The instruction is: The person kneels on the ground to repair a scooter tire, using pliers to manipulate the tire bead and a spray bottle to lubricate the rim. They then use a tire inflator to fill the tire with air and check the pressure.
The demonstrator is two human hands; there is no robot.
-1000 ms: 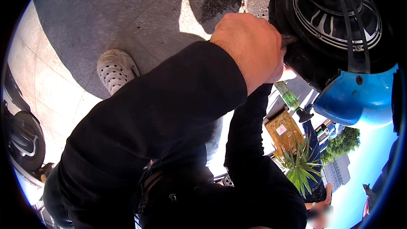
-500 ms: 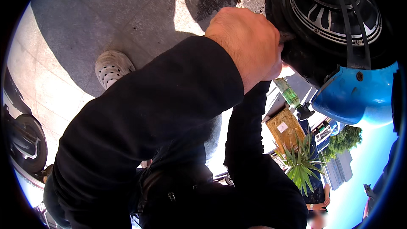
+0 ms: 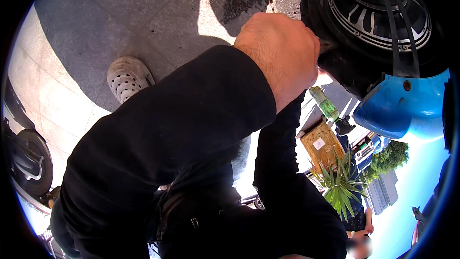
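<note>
My left hand [image 3: 280, 57] is closed in a fist, its back toward me, beside the black tyre [image 3: 314, 12] of a wheel. A small dark tip [image 3: 327, 45] shows between its knuckles and the tyre; what the fist holds is hidden. The wheel has a black hub [image 3: 369, 14] with silver markings, a dark fork arm [image 3: 390, 24] across it, and a glossy blue mudguard [image 3: 407, 105] below in the picture. My right sleeve [image 3: 282, 148] rises behind the left wrist, and the right hand's fingers are hidden there.
A shoe with holes [image 3: 128, 77] rests on grey paving [image 3: 158, 19]. Another wheel [image 3: 36, 163] stands at the far left. To the right are a green bottle [image 3: 326, 105], a wooden board [image 3: 321, 146], a spiky plant [image 3: 340, 182] and a person [image 3: 362, 230].
My left fist has shifted slightly down in the picture, along with its sleeve. The wheel and blue mudguard look almost unmoved.
</note>
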